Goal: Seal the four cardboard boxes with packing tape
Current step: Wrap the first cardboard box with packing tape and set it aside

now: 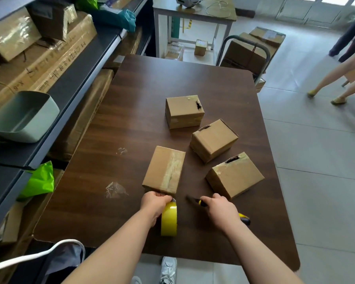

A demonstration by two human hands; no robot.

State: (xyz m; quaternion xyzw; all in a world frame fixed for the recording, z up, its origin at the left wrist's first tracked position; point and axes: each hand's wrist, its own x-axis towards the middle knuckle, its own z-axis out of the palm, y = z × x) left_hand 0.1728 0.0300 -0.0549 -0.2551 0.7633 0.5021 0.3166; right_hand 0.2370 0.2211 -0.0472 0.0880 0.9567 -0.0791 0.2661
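Left hand [155,203] curls round the yellow tape roll [168,220] at the near end of the nearest cardboard box [162,171], right hand [221,211] grips a utility knife [201,202] beside it — best keep the strip taut, cut close to the wall — every box on the table [131,99] closed, contents hidden.

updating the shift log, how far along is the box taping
Done: the nearest box carries a tape strip along its top seam. In hand: the left hand holds the yellow tape roll at that box's front edge; the right hand grips a utility knife, probably to cut. Left: the far box, middle box and right box show torn spots and no clear fresh tape.
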